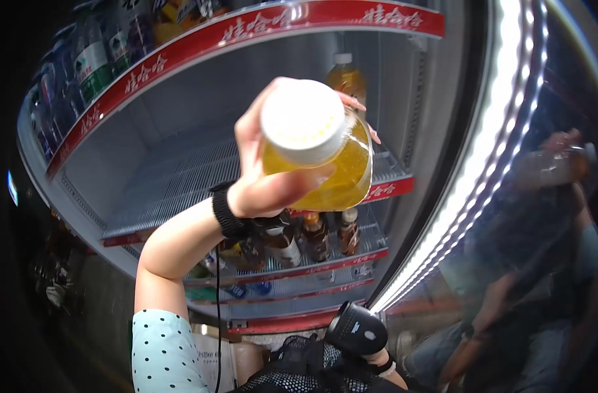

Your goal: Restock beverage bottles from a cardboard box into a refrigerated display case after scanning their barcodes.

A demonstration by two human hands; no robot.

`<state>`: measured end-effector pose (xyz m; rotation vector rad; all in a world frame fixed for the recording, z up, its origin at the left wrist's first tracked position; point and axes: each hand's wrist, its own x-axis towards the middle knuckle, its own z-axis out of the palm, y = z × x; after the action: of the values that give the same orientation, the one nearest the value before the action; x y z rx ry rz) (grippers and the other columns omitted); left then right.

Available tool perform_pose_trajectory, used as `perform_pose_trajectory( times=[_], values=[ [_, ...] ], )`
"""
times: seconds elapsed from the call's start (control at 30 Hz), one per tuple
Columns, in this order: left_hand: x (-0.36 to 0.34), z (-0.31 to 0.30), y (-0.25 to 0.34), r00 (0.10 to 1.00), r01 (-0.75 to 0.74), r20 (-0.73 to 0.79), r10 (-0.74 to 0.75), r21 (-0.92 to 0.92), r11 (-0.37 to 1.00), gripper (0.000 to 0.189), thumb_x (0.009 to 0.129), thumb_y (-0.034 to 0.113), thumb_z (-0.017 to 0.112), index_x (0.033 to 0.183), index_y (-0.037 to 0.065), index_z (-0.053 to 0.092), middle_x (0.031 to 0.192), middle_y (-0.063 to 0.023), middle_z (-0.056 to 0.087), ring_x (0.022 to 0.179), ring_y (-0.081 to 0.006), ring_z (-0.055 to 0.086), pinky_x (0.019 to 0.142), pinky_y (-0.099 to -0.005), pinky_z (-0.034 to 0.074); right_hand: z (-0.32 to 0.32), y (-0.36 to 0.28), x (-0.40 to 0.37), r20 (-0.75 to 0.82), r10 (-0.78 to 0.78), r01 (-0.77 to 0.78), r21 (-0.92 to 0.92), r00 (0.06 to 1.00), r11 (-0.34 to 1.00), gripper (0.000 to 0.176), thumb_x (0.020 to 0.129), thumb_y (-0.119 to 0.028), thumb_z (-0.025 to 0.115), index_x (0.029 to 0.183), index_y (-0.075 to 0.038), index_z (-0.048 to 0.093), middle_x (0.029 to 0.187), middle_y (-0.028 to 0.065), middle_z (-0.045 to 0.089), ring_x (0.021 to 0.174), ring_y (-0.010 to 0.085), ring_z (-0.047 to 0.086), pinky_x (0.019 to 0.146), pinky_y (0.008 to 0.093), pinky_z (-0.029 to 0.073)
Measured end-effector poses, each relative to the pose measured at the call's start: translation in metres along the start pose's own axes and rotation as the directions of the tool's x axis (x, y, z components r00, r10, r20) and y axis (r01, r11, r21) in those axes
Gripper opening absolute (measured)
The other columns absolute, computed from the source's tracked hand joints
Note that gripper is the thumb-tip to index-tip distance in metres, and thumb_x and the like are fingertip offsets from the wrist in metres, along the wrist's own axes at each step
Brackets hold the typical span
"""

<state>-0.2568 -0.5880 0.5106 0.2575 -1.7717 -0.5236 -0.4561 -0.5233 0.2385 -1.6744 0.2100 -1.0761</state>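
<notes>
Left hand [263, 177] raised in front of open cooler; fingers [351, 101] wrapped tight round bottle [338, 164], thumb under its near side, fingertips over the far side; firm full grip, nothing else in it. Bottle in mid-air, tilted with cap [302, 121] toward the camera, above the front of the middle shelf [174, 177], not touching it. Right hand [387, 367] low at frame bottom, mostly hidden behind a black device [358, 331]; finger state cannot be told. Judgement on handling: grip is on the body, which suits; bring bottle upright before it meets the wire shelf, base first; clear the red rail [391, 190] at the shelf front; keep it apart from the rear bottle [346, 75] standing at the back right; loosen fingers only once the base sits flat, as wire grids tip narrow bases. Appearance: clear plastic, squat rounded body, filled with yellow-amber liquid; wide white screw cap, glaring under the light; label not readable. Lower bottles [315, 236], dark with pale caps, stand on the shelf below; door light strip [469, 170] to the right.
</notes>
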Motion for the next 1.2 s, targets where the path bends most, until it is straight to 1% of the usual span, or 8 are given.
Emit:
perform_pose_trajectory(
  times=[0.07, 0.27, 0.47, 0.57, 0.77, 1.03, 1.13, 1.2],
  values=[
    [0.007, 0.004, -0.022, 0.996, 0.066, -0.055, -0.071, -0.092, 0.994, 0.056, 0.064, 0.029, 0.067, 0.104, -0.001, 0.043, 0.099, -0.0165, 0.055, 0.087, -0.0267, 0.059, 0.076, -0.0382, 0.049, 0.002, 0.011, -0.010, -0.089, 0.187, -0.144, 0.356, 0.978, 0.923, 0.052, 0.065, -0.005, 0.072, 0.111, 0.001, 0.051, 0.102, 0.0105, 0.060, 0.092, 0.0179, 0.059, 0.081, 0.0299, 0.045],
    [0.029, -0.012, -0.075, 0.933, 0.246, -0.272, -0.235, 0.010, 0.969, 0.042, 0.072, 0.032, 0.055, 0.098, -0.001, 0.050, 0.088, -0.0091, 0.057, 0.080, -0.0149, 0.056, 0.072, -0.0261, 0.045, -0.013, -0.001, -0.011, -0.126, 0.198, -0.170, 0.201, 0.972, 0.965, 0.051, 0.063, -0.006, 0.073, 0.110, 0.000, 0.052, 0.099, 0.0095, 0.061, 0.090, 0.0169, 0.059, 0.080, 0.0291, 0.046],
    [0.038, -0.031, -0.109, 0.894, 0.315, -0.309, -0.323, -0.078, 0.946, 0.035, 0.076, 0.030, 0.054, 0.095, 0.000, 0.051, 0.087, -0.0086, 0.057, 0.074, -0.0145, 0.057, 0.068, -0.0259, 0.045, -0.028, -0.001, -0.024, -0.027, 0.394, -0.307, 0.580, 0.919, 0.755, 0.053, 0.065, -0.002, 0.071, 0.113, 0.000, 0.049, 0.102, 0.0092, 0.059, 0.093, 0.0167, 0.058, 0.082, 0.0293, 0.045],
    [0.033, -0.032, -0.115, 0.877, 0.356, -0.341, -0.338, -0.012, 0.935, 0.035, 0.077, 0.030, 0.054, 0.095, 0.001, 0.050, 0.085, -0.0082, 0.057, 0.072, -0.0137, 0.057, 0.066, -0.0264, 0.046, -0.028, -0.001, -0.025, -0.096, 0.345, -0.262, 0.476, 0.934, 0.840, 0.053, 0.066, -0.002, 0.070, 0.114, 0.000, 0.049, 0.104, 0.0093, 0.059, 0.094, 0.0168, 0.057, 0.083, 0.0295, 0.045],
    [0.022, -0.044, -0.121, 0.808, 0.487, -0.274, -0.521, -0.185, 0.853, 0.047, 0.081, 0.041, 0.050, 0.108, 0.002, 0.049, 0.104, -0.0087, 0.052, 0.100, -0.0162, 0.050, 0.087, -0.0292, 0.039, -0.024, 0.000, -0.017, -0.137, 0.292, -0.215, 0.407, 0.947, 0.888, 0.055, 0.066, -0.001, 0.070, 0.116, -0.001, 0.047, 0.106, 0.0094, 0.058, 0.096, 0.0172, 0.056, 0.084, 0.0298, 0.044],
    [0.024, -0.044, -0.066, 0.682, 0.721, -0.197, -0.705, 0.346, 0.601, 0.074, 0.079, 0.062, 0.040, 0.126, 0.006, 0.033, 0.119, -0.0125, 0.043, 0.117, -0.0200, 0.037, 0.094, -0.0321, 0.036, -0.013, 0.008, 0.002, -0.089, 0.261, -0.192, 0.463, 0.961, 0.865, 0.057, 0.067, 0.000, 0.069, 0.118, -0.001, 0.045, 0.109, 0.0096, 0.056, 0.099, 0.0176, 0.055, 0.086, 0.0303, 0.044],
    [0.020, -0.041, -0.051, 0.659, 0.749, -0.336, -0.673, 0.377, 0.545, 0.074, 0.079, 0.058, 0.046, 0.124, 0.001, 0.032, 0.119, -0.0148, 0.042, 0.116, -0.0212, 0.038, 0.096, -0.0324, 0.034, -0.007, 0.014, 0.008, 0.008, 0.239, -0.215, 0.465, 0.971, 0.859, 0.060, 0.069, -0.001, 0.068, 0.122, -0.001, 0.040, 0.114, 0.0103, 0.052, 0.104, 0.0189, 0.052, 0.089, 0.0318, 0.042],
    [0.008, -0.046, -0.039, 0.694, 0.719, -0.372, -0.616, 0.385, 0.578, 0.068, 0.079, 0.047, 0.055, 0.120, -0.001, 0.032, 0.118, -0.0163, 0.041, 0.116, -0.0237, 0.038, 0.096, -0.0339, 0.035, 0.002, 0.019, 0.014, 0.006, 0.247, -0.231, 0.378, 0.969, 0.897, 0.057, 0.069, -0.001, 0.069, 0.119, -0.001, 0.041, 0.100, 0.0087, 0.056, 0.086, 0.0160, 0.057, 0.073, 0.0274, 0.049]
  ],
)
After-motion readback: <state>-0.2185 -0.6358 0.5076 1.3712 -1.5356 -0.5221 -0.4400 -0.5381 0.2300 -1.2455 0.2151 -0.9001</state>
